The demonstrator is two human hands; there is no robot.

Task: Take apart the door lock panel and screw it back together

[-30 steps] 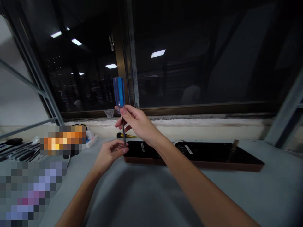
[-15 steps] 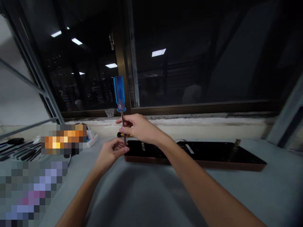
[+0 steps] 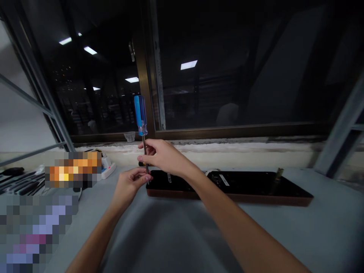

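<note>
Your right hand (image 3: 163,155) pinches the shaft of the screwdriver (image 3: 140,112) between thumb and fingers, below its blue handle, which stands free and nearly upright in front of the window (image 3: 227,76). Your left hand (image 3: 126,187) has thumb and fingertips closed about the lower shaft, at the left end of the case (image 3: 256,185). The screwdriver's tip is lost among those fingertips and the dark surface, so you cannot tell whether it sits in a screw. The case lies on the table (image 3: 176,235), black on top and brown along the side; your right forearm covers its middle, leaving it unclear whether it is one piece. A post (image 3: 280,174) rises near the right end; the print on the label (image 3: 224,180) is too small to read. Behind your right hand, only the dark end of another tool (image 3: 141,164) shows. A clear cup (image 3: 130,136) stands on the sill, faint against the glass. At far left, the tools (image 3: 25,184) run out of view, and coarse blocks mask what lies beside them, partly covering a power strip (image 3: 109,170). Both your forearms are cut off at the bottom edge.
</note>
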